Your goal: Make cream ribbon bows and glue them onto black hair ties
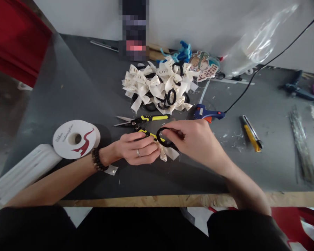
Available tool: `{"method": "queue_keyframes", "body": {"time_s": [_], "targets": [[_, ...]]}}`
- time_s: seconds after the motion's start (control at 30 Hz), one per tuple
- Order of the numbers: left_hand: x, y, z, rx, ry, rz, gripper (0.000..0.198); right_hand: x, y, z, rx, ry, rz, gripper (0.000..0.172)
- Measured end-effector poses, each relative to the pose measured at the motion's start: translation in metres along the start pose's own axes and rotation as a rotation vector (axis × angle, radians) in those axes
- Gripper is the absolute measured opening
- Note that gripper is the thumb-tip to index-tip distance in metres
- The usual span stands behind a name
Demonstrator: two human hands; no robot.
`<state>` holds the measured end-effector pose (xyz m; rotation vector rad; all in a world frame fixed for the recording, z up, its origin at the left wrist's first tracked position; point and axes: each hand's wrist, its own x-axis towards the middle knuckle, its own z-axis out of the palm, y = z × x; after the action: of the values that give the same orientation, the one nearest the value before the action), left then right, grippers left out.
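My right hand [196, 141] pinches a black hair tie [161, 134] near the middle of the table. Beside it, my left hand [140, 148], with a ring and a beaded bracelet, has its fingers curled at a cream ribbon bow [167, 153]; its fingertips meet the bow near the hair tie. Just behind the hands lie open scissors [154, 118] with yellow and black handles, one handle partly covered by my left fingers. A pile of cream bows on black hair ties [157, 85] rests farther back. A scrap of ribbon [112, 170] lies by my left wrist.
At the left are a white ribbon spool [64, 139] and a white wrapped roll [28, 170]. A blue glue gun [208, 112] with a black cord and a yellow cutter [252, 136] lie on the right. Wire strands [302, 150] are at far right; the table's wooden edge [151, 201] is in front.
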<state>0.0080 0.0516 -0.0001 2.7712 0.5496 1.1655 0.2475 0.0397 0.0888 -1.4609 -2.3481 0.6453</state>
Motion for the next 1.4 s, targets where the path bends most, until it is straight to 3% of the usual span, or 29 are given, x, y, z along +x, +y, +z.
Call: {"method": "queue_keyframes", "body": {"time_s": [0.03,0.13,0.47,0.6,0.67,0.87,1.4], "targets": [[0.001,0.0,0.0,0.093,0.062,0.162,0.019,0.0,0.0,-0.002,0.017,0.035,-0.006,0.02],[0.004,-0.002,-0.001,0.3,0.168,0.369,0.014,-0.003,-0.001,-0.007,0.03,0.102,-0.012,0.019],[0.001,-0.006,0.0,0.309,0.208,0.266,0.014,-0.002,-0.003,0.006,0.108,0.098,0.059,0.019],[-0.006,-0.006,0.003,0.231,0.155,0.197,0.014,0.0,-0.001,0.004,0.133,0.089,0.071,0.018],[-0.006,-0.005,0.003,0.241,0.138,0.21,0.014,0.0,0.0,0.003,0.117,0.099,0.076,0.019],[0.002,-0.004,0.003,0.321,0.232,0.236,0.014,0.0,-0.003,0.008,0.119,0.089,0.078,0.018],[0.004,-0.002,0.001,0.378,0.221,0.233,0.012,0.001,-0.002,0.014,0.109,0.082,0.064,0.019]]}}
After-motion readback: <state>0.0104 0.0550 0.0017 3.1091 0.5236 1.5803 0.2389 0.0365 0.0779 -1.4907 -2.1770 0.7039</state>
